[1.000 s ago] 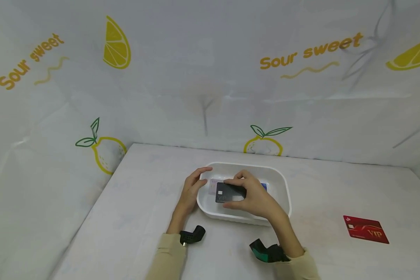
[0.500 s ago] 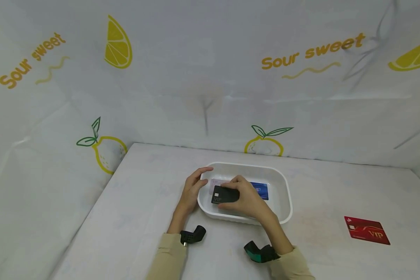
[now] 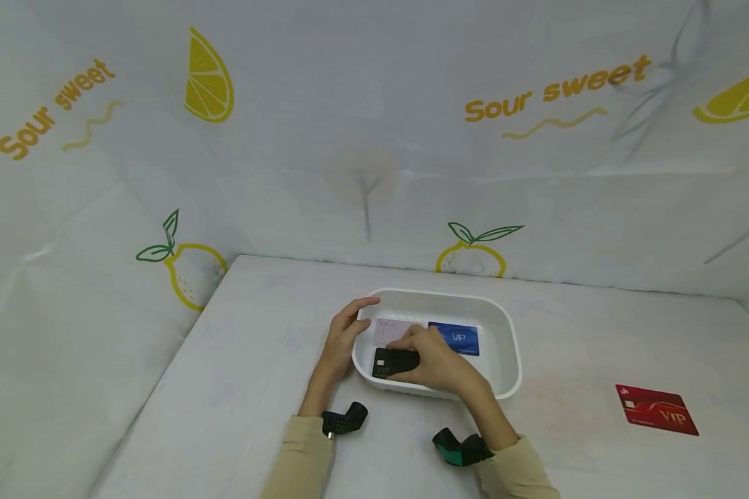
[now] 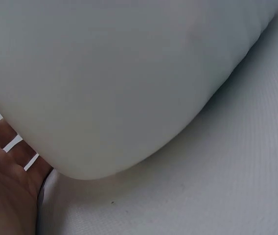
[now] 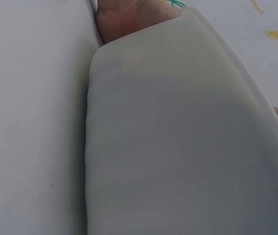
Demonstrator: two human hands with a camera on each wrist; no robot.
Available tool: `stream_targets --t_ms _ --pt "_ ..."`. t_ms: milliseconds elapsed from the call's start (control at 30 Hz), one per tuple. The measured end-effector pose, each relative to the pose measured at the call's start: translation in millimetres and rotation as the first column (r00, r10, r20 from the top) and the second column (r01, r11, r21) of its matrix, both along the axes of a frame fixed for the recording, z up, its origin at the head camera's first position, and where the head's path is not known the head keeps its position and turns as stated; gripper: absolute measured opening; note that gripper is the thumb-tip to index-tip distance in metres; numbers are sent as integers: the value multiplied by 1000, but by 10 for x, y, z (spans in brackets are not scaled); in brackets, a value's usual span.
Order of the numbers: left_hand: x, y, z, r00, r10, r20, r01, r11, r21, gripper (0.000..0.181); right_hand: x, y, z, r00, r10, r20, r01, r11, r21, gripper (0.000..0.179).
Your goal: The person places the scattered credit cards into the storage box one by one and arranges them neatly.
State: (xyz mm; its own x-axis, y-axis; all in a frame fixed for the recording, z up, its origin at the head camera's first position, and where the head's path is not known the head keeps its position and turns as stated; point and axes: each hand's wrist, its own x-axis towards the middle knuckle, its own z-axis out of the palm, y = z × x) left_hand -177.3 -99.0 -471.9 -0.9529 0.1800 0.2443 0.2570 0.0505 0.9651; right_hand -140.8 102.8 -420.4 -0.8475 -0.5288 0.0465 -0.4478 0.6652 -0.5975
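In the head view a white plastic tray [image 3: 505, 315] stands on the table. My left hand [image 3: 339, 339] holds its left end, thumb and fingertips at the rim. In the left wrist view that hand [image 4: 9, 181] lies against the tray's outer wall [image 4: 114, 98]. My right hand [image 3: 440, 360] reaches inside and pinches a black VIP card [image 3: 387, 362] by its right part, at the tray's front left. Behind it lies a pale pink card [image 3: 390, 330], partly covered by the right hand. A blue VIP card [image 3: 465, 338] lies to the right of the pink one.
A red VIP card [image 3: 657, 409] lies on the white table [image 3: 574, 346], right of the tray. A white sheet with lemon prints [image 3: 324, 138] hangs behind the table. Each wrist wears a black device, the left device [image 3: 345, 418] and the right device [image 3: 462, 449].
My right hand has moved the black card left and toward the tray's front, uncovering more of the pink and blue cards. The left hand stays at the tray's left end.
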Motion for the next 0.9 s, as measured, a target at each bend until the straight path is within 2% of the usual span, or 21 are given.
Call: stream_targets --t_ms 133,300,500,900 --pt "0 5 -5 1000 2 -4 -2 1000 -1 47 -22 -20 -23 999 44 -31 -43 999 27 47" --pt "-2 7 -13 1000 6 -5 -6 1000 -7 46 -30 -56 -13 998 51 -35 -49 997 54 46" --pt "-7 5 -15 1000 14 -9 -14 1000 -16 45 -35 -79 2 999 41 -8 -40 998 57 47" --pt "-4 10 -6 1000 10 -17 -10 1000 -9 46 -34 -92 -15 1000 1 -9 -1 999 45 49"
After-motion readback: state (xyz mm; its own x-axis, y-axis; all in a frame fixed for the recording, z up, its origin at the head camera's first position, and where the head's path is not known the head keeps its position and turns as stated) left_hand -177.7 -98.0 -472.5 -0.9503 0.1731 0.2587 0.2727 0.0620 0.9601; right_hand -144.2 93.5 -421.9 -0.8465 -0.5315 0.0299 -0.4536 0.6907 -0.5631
